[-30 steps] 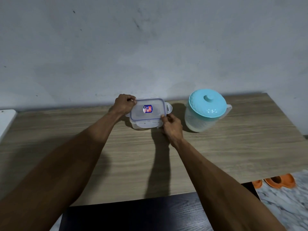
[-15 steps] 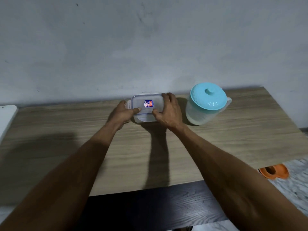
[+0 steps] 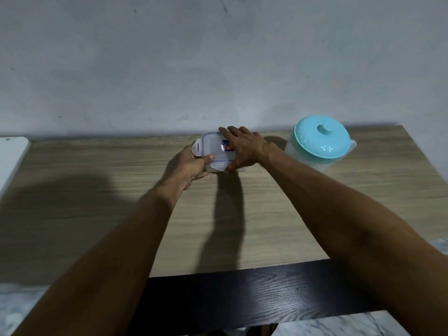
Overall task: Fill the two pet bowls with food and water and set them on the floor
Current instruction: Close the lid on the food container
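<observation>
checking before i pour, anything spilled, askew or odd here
Nothing spilled or damaged. The container has a side flap unlatched; the left hand grips its corner, the right hand lies flat on top of it. The pitcher stands upright, lidded.

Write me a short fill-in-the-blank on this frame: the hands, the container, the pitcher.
1. The left hand grips the clear container with its ___ on top.
2. The right hand lies across the container's ___.
3. The pitcher stands to the container's ___.
Missing: thumb; lid; right.
</observation>
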